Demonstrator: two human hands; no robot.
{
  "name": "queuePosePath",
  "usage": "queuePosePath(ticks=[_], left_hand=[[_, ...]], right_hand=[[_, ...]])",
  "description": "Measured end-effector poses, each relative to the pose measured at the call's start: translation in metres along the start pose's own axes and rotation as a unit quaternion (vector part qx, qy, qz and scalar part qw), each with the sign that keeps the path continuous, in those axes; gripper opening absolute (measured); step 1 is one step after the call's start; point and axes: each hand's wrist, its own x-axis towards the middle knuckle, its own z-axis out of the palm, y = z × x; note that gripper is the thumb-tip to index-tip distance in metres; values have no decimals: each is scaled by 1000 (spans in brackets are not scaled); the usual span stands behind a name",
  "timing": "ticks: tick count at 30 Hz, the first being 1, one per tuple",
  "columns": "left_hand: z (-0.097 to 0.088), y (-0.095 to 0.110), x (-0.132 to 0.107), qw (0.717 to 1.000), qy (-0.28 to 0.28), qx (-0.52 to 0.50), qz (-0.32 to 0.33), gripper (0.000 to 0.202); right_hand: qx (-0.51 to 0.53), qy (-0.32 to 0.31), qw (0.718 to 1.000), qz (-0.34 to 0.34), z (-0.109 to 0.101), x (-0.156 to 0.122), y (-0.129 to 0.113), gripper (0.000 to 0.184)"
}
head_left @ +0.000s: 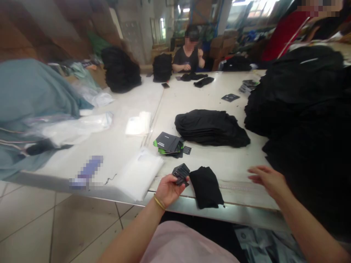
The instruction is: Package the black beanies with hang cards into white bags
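Because my left grip (pixel 169 190) is closed on a small stack of black card tags (pixel 181 174) just beside a folded black cloth (pixel 206 187) at the front edge of the counter (pixel 236 171), I judge a loose hold could spill them to the floor (pixel 82 226), while my right grip (pixel 267 180) hovers open.

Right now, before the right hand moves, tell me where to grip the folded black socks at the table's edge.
Grip the folded black socks across their narrow middle, coming from the right with the open right hand. They lie flat, long side running toward the near table edge, so a cross-pinch should suit. The left side looks crowded: the left hand holds black cards there.
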Motion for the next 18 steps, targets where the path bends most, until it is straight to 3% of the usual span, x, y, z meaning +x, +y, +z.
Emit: queuePosePath(ticks=[2,3,4,6,7,8,10,11,13,16,18], left_hand=[[3,-1,3,1000,-2,-18,-13,34],[5,-2,6,1000,6,-19,-18,40],[6,-3,8,1000,18,-11,-17,43],[9,-8,14,998,42,43,18,39],[11,-11,16,994,46,88,52,34],[12,-15,18,985,44,141,89,30],[15,-21,20,948,35,270,163,26],[16,-23,20,917,33,340,205,25],[17,-26,19,826,15,480,296,22],[15,-28,18,650,-96,636,406,21],[13,-29,19,562,-158,674,453,25]], right_hand=[[81,119,989,-18,-2,8,0,33],[96,135,986,-27,2,4,1,33],[95,111,989,-26,11,-5,3,30],[90,-2,996,-4,37,-37,9,20],[92,-107,990,32,53,-57,12,22],[124,-198,970,65,69,-77,14,28],[207,-321,913,140,99,-112,16,41],[245,-358,886,162,111,-123,16,46],[299,-394,850,179,125,-134,12,53],[338,-414,825,182,126,-131,4,53],[350,-422,812,200,120,-127,-1,50]])
